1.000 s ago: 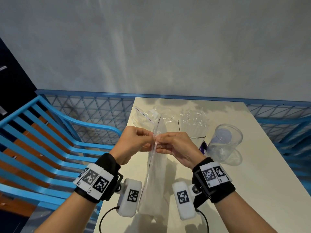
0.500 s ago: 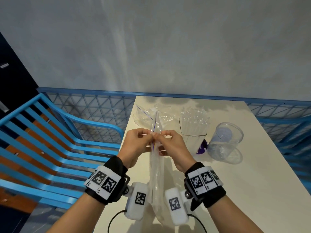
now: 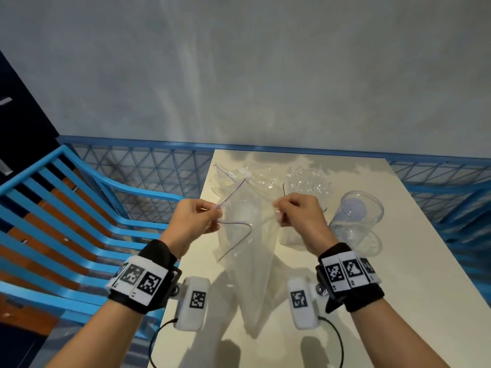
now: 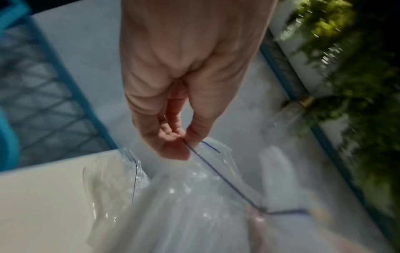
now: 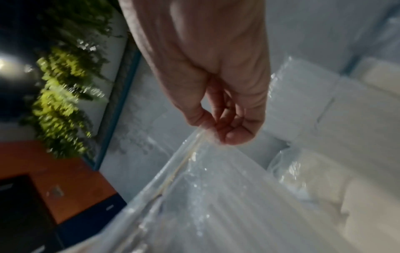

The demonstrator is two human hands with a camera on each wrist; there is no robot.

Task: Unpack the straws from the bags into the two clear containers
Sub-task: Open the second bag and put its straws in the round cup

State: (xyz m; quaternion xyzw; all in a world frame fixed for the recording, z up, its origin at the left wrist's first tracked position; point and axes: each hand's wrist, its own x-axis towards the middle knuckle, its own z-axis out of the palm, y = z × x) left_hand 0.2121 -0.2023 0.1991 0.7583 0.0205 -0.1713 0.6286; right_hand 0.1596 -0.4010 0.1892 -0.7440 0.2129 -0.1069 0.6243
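At frame centre, above the desk (image 3: 398,301), our left hand (image 3: 195,221) and right hand (image 3: 300,216) each pinch one lip of a clear zip bag (image 3: 247,251), its mouth spread apart; straws show as pale ridges inside. We judge the mouth should be pulled wide and level before reaching in. One clear container (image 3: 356,219) lies tipped at right, another stands behind the right hand.
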